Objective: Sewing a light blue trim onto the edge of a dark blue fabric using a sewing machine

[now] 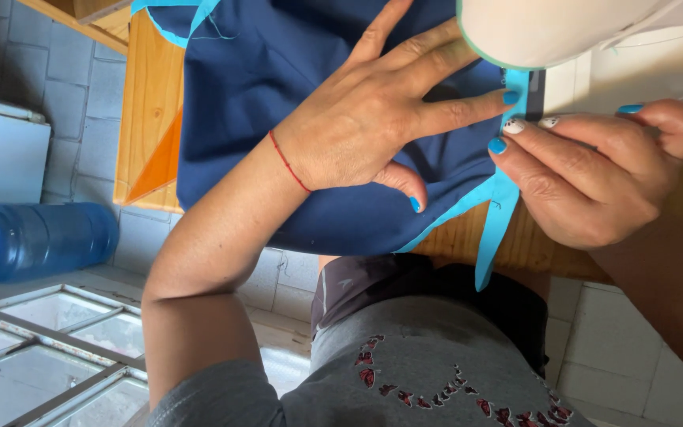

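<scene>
A navy blue fabric with a light blue trim strip lies on a wooden table. My left hand presses flat on the fabric, fingers spread, with a red thread around the wrist. My right hand pinches the light blue trim beside the body of a white sewing machine. The fingertips of both hands meet at the trim under the machine's head. The needle itself is hidden.
A large blue water bottle lies on the tiled floor at the left. A metal-framed glass panel sits at the lower left. An orange triangle shows on the table's left part. My grey shirt fills the bottom.
</scene>
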